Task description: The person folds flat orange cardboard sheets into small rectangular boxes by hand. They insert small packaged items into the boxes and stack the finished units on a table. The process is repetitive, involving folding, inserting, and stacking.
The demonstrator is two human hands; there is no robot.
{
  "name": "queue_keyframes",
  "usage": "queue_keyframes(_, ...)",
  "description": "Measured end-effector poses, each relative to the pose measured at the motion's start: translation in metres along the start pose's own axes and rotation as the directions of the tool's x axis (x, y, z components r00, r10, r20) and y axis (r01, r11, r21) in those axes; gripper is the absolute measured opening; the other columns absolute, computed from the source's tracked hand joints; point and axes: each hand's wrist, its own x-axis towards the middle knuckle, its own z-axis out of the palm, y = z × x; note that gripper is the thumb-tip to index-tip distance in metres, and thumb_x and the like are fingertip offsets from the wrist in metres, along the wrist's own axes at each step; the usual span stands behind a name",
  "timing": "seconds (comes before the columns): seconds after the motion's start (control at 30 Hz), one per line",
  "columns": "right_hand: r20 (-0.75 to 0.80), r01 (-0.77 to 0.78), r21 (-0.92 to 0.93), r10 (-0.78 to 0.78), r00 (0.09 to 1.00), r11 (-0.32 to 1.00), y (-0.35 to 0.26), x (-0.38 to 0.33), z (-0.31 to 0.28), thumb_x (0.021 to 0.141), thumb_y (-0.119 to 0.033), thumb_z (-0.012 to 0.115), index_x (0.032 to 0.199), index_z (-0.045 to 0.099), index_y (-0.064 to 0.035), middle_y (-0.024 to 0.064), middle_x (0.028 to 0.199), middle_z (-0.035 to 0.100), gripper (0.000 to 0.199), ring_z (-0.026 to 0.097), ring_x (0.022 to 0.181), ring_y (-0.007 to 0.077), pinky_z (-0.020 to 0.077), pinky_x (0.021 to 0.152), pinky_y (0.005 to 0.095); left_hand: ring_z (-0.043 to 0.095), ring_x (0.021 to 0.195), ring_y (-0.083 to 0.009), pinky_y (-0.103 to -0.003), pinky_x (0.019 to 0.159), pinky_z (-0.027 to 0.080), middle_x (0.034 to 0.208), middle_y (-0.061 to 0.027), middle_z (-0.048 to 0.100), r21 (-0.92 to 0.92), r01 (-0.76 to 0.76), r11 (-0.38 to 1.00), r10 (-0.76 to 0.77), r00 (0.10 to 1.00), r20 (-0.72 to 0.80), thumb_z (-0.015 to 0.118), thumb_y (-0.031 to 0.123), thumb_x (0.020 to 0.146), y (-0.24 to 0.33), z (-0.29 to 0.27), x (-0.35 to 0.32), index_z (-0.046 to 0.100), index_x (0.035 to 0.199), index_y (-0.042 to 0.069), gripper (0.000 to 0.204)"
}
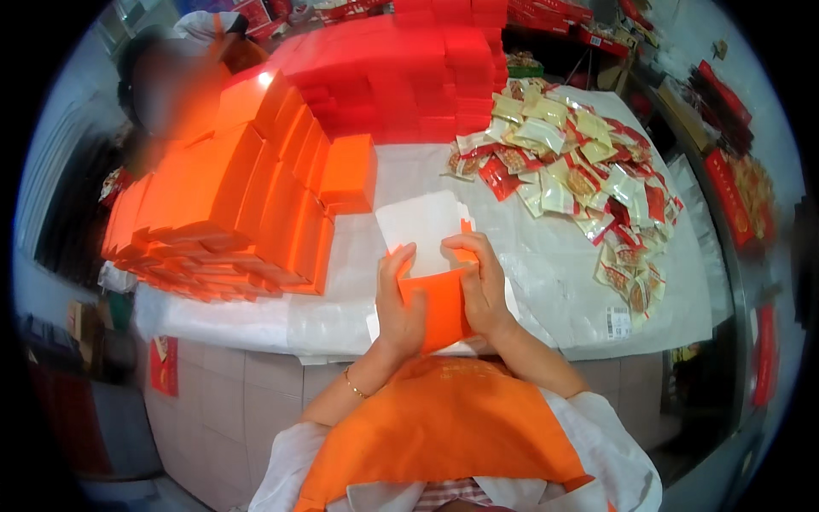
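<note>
Head view: an orange carton (440,303) is being held just below frame centre, at the counter's (546,311) near edge. It is being gripped from both sides by the left hand (401,311) and right hand (485,294), neither clearly nearer, fingers curling toward the opening. Its long axis is running up-frame. A white inner flap (418,220) is being left open at top; plain orange is showing outside.
</note>
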Motion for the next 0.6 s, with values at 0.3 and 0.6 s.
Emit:
queue_keyframes(0.3, -0.002, -0.126, -0.236, 0.129, 0.992, 0.964, -0.003, 0.002, -0.016, 0.092, -0.008, 0.041, 0.088, 0.056, -0.0004, 0.0118, 0.089, 0.056, 0.018, 0.053, 0.076, 0.0182, 0.0428, 0.071, 0.0290, 0.050, 0.094, -0.0210, -0.031, 0.083, 0.041, 0.107, -0.0147, 0.051, 0.038, 0.003, 0.999, -0.001, 0.999, -0.035, 0.037, 0.015, 0.098, 0.001, 0.005, 0.011, 0.056, 0.099, 0.000, 0.025)
queue_keyframes(0.6, -0.099, -0.363, 0.050, 0.366, 0.925, 0.931, -0.001, 0.006, -0.015, 0.094, -0.007, 0.043, 0.112, 0.055, 0.0006, 0.0072, 0.097, 0.060, 0.023, 0.054, 0.083, 0.0122, 0.0440, 0.078, 0.0255, 0.051, 0.094, -0.0097, -0.024, 0.084, 0.041, 0.109, -0.0078, 0.056, -0.436, 0.373, 0.819, -0.432, 0.901, -0.040, 0.044, 0.006, 0.098, 0.022, 0.018, 0.021, 0.051, 0.119, -0.002, 0.024)
